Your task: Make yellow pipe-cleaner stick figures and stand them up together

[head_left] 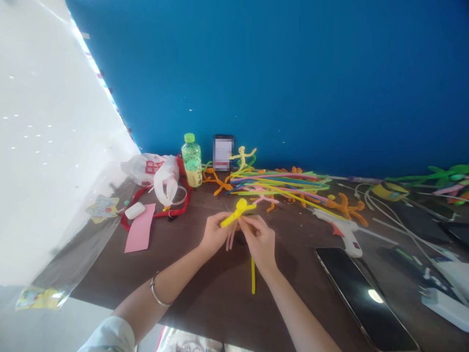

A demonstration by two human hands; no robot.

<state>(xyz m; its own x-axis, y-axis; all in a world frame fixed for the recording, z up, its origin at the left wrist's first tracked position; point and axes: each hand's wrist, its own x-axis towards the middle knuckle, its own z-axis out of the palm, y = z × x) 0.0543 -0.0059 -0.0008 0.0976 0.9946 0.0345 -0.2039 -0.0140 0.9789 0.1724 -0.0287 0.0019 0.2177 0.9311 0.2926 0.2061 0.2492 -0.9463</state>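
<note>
Above the dark table, my left hand [216, 233] is closed, its fingers pinching a small yellow pipe-cleaner figure [241, 209] from the left. The figure has a rounded head and two arms stretched sideways. From the right, my right hand [260, 240] pinches the lower part of it, with fingertips close to those of the left. A straight yellow pipe cleaner [253, 277] shows below my right hand; whether it joins the figure is hidden. Pinkish strips [230, 239] show between the hands, and I cannot tell whether they are held.
A pile of coloured pipe cleaners [282, 183] lies behind my hands, with orange figures [346, 209] around it. Rightward are a white glue gun [346, 232], a phone [366, 298] and cables. A bottle [192, 161], plastic bag [166, 178] and pink card [141, 230] sit leftward.
</note>
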